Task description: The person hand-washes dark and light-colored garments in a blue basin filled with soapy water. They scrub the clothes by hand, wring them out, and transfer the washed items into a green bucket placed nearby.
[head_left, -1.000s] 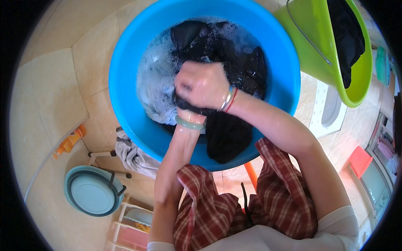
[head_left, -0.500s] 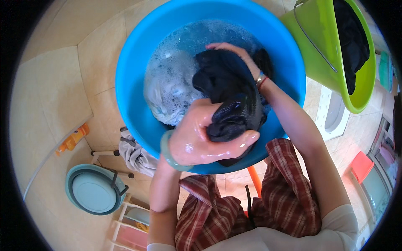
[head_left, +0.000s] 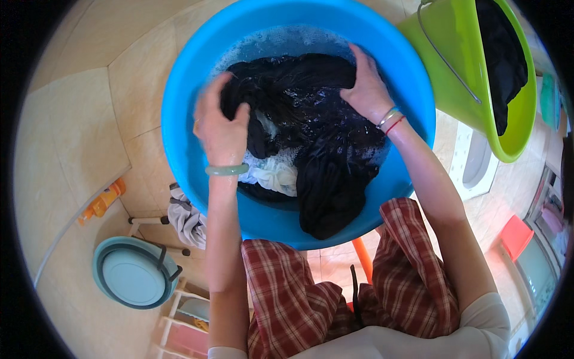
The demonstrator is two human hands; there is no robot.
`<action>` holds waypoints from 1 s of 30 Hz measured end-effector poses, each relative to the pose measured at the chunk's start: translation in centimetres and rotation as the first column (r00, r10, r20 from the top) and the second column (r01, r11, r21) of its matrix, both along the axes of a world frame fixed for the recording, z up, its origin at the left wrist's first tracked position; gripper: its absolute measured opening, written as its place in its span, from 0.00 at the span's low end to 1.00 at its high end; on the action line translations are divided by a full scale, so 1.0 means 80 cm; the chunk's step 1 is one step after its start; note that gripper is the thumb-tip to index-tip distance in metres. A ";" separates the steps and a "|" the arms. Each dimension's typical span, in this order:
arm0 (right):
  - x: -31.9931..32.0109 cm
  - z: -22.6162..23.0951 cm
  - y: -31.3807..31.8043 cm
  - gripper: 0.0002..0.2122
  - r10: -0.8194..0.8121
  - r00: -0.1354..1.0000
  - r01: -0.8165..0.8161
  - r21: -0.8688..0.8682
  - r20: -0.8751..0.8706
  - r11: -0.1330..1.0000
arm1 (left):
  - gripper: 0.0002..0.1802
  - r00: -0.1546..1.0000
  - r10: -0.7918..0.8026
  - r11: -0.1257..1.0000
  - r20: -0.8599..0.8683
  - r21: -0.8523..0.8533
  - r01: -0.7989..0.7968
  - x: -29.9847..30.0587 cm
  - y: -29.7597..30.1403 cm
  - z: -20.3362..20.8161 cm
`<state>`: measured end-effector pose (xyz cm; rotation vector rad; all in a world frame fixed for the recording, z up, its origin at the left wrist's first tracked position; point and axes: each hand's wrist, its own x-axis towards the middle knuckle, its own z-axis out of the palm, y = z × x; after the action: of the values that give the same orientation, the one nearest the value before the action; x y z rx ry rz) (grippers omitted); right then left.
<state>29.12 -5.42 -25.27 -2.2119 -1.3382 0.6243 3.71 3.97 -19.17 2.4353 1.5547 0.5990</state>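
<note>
A wet black garment (head_left: 317, 128) lies spread across soapy water in a large blue basin (head_left: 179, 119). My left hand (head_left: 221, 125), slightly blurred, has thumb and fingers curved round the garment's left edge. On the right, my right hand (head_left: 368, 90) grips its upper right edge between thumb and fingers. One dark fold hangs toward the basin's near side. Pale, whitish cloth (head_left: 275, 173) shows beneath and beside the black fabric, near my left wrist. Foam covers much of the far water.
A lime-green bucket (head_left: 442, 66) holding black cloth (head_left: 502, 66) leans at the upper right. Beside it is a white squat toilet (head_left: 475, 161). At left are grey cloth (head_left: 186, 218), a folded teal basin (head_left: 134, 275) and an orange bottle (head_left: 101, 200). A red stool (head_left: 515, 237) stands right.
The bunched black garment has been lowered and spread over the water. My left hand moved up and left, away from the near side; my right hand shifted slightly right, its fingers now in view.
</note>
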 end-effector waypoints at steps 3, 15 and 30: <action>-0.037 0.017 0.010 0.44 0.133 0.987 -0.124 -0.095 0.086 0.988 | 0.20 0.799 0.218 0.915 0.560 -0.402 0.033 0.013 -0.018 0.000; -0.063 -0.027 0.038 0.26 0.034 0.976 -0.001 0.152 -0.216 0.988 | 0.36 0.394 0.758 0.338 0.519 -0.830 0.444 0.039 -0.062 -0.063; -0.192 0.134 -0.032 0.07 0.584 0.787 -0.593 0.501 0.198 0.630 | 0.23 -0.002 0.971 0.054 0.239 -0.209 0.976 0.008 -0.047 -0.068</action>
<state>13.79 -7.95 -14.54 -1.2986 -1.9825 0.3600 4.36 0.21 -24.61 -0.1463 0.3022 0.5131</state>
